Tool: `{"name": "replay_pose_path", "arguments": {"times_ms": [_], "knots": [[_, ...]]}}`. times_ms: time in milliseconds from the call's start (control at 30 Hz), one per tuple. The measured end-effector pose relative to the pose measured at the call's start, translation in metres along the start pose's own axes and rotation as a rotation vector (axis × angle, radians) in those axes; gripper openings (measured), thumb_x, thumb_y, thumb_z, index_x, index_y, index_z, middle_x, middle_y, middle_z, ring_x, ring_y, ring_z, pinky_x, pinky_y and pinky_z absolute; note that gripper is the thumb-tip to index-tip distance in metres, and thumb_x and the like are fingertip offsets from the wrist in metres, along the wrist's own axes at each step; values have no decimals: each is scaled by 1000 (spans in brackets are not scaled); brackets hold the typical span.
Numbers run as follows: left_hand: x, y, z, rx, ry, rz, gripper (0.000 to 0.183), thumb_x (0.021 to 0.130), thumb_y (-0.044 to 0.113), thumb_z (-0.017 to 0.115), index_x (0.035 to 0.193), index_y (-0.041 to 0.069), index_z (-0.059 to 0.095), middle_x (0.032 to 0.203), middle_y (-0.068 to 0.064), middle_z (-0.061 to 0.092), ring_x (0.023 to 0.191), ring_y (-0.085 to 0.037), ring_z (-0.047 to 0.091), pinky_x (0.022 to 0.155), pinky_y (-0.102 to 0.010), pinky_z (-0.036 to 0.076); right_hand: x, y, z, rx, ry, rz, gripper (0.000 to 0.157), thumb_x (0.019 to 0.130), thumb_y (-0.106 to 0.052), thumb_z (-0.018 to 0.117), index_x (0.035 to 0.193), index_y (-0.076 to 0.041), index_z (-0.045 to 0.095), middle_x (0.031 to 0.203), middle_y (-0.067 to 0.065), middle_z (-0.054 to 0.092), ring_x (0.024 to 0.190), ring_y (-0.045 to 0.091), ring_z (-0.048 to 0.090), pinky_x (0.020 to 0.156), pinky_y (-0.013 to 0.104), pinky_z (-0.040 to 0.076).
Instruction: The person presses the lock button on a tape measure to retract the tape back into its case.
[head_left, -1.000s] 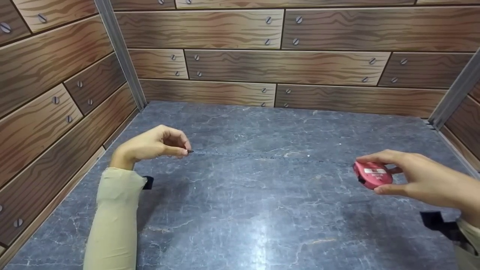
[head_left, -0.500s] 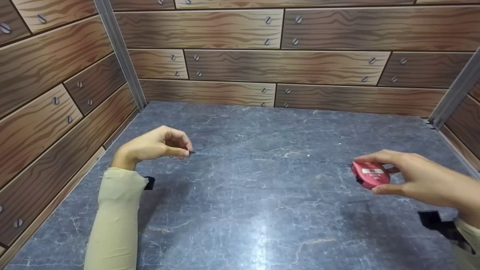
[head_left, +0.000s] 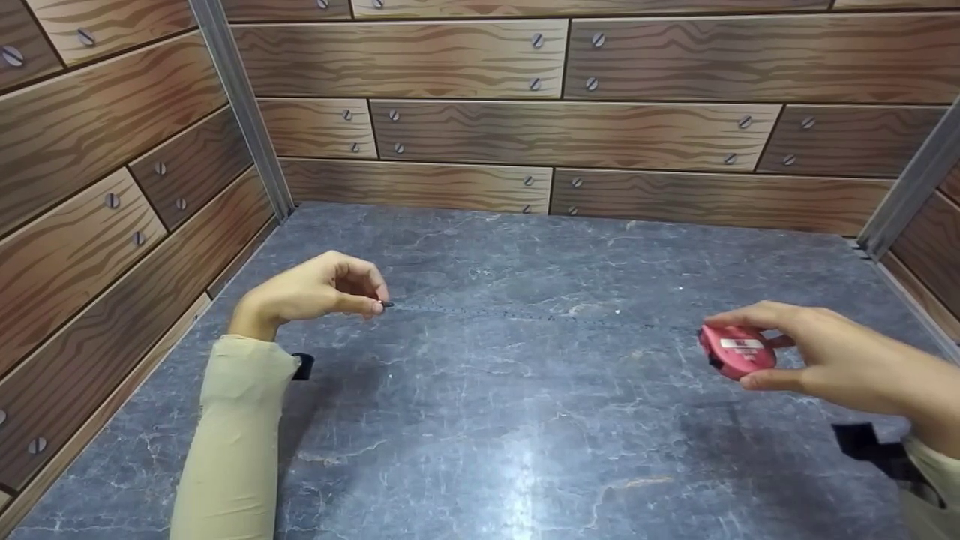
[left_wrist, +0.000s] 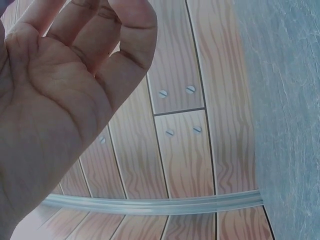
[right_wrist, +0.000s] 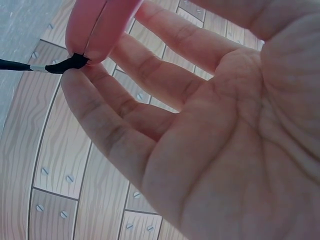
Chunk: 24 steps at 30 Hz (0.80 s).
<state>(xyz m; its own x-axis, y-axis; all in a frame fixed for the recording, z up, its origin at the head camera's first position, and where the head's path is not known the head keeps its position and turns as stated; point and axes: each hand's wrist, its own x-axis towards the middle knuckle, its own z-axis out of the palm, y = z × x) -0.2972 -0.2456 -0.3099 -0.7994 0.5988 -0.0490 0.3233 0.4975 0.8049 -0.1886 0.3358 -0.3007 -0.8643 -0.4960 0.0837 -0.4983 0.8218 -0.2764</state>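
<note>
Evidently, in the head view, the left hand pinches the end tab while the right hand grips the red tape measure, likely to tension its strip above the tabletop. Left wrist: pinch out of frame. Right wrist: fingertips support the case by its black strap.

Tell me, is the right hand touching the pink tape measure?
Touching. The head view shows the right hand gripping the pink tape measure, thumb on the near edge and fingers along the far edge.
</note>
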Motion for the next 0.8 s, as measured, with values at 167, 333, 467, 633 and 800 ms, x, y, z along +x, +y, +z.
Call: {"name": "replay_pose_path", "arguments": {"times_ms": [167,333,467,633,800], "knots": [[1,1,1,7,13,7,13,99,11,77,106,1,74,95,-6,74,83,-14,67,77,-27,57,1,-2,0,-4,7,4,70,85,-22,92,148,-12,63,137,13,70,113,25,73,84,25,61],[2,2,2,14,20,24,13,99,14,79,104,3,74,93,-3,74,85,-19,68,76,-26,57,2,-4,0,-10,24,-1,70,85,-24,92,148,-12,63,138,12,71,114,31,74,86,27,61],[3,4,3,22,22,37,12,99,14,78,102,4,74,93,-3,74,84,-20,69,75,-26,56,3,-5,1,-16,34,-12,70,85,-23,92,148,-13,63,137,10,71,116,27,73,87,28,62],[4,7,4,15,27,34,6,98,9,78,101,6,74,93,-2,74,83,-15,69,77,-26,57,3,-5,2,-55,97,-63,69,83,-23,93,146,-15,65,131,1,73,112,4,67,87,27,62],[4,9,5,12,30,32,5,98,7,78,102,5,74,94,-5,74,84,-16,69,77,-26,57,3,-7,2,-47,85,-47,69,85,-24,93,147,-16,64,131,2,72,110,1,64,84,25,59]]}}
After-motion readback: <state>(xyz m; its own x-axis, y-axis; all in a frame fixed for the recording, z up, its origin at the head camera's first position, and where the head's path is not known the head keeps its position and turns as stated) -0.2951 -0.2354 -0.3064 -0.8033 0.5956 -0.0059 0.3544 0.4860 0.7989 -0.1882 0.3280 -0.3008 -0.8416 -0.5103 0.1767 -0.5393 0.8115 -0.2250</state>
